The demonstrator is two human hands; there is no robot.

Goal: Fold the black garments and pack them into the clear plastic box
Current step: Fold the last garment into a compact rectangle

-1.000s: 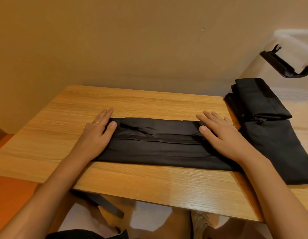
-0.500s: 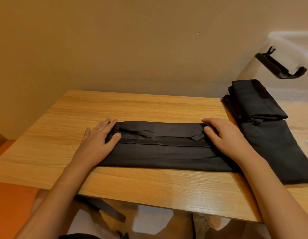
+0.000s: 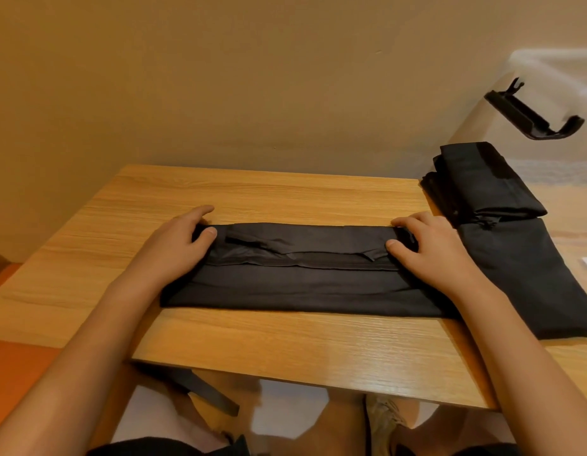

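One wooden table (image 3: 285, 199) carried the work, with the clear box (image 3: 555, 80) by its far right corner, a folded black pile (image 3: 502, 258) at its right edge and a long black garment (image 3: 302, 281) across its middle. At the garment's ends, the left hand (image 3: 177, 248) and right hand (image 3: 430, 248) each pinched the far edge, fingers curled over and thumb on top.

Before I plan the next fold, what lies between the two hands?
Head view: the folded garment fills that stretch, left hand and right hand gripping its ends.
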